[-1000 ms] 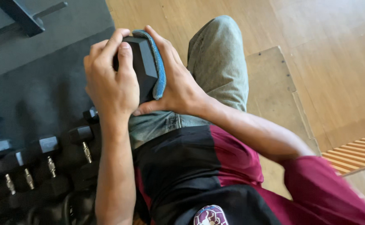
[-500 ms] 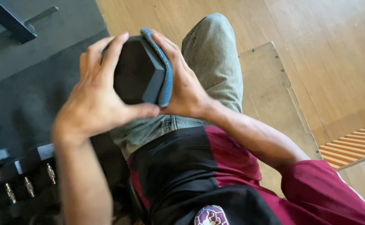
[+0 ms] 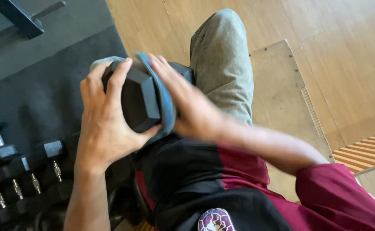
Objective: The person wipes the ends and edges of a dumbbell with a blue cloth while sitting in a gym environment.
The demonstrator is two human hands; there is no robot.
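A black hex dumbbell (image 3: 138, 100) is held at centre-left of the frame, above the lap. One hexagonal head is clasped by the left hand (image 3: 104, 128), fingers curled over its upper edge and thumb tucked beneath. A blue cloth (image 3: 164, 100) is pressed against the head's right side by the right hand (image 3: 191, 109), which lies flat with fingers extended and appears blurred. The second head shows behind, near the grey-trousered knee (image 3: 224, 55).

A slip is judged possible: the weight is carried mainly by the one clasping hand, and the cloth could slide on the rubber, letting the dumbbell drop onto the thigh or the black mat (image 3: 46, 94).

Compared with half a second earlier, the dumbbell has been tilted so the far head is revealed, and the row of small dumbbells (image 3: 20, 175) at lower left is more exposed.
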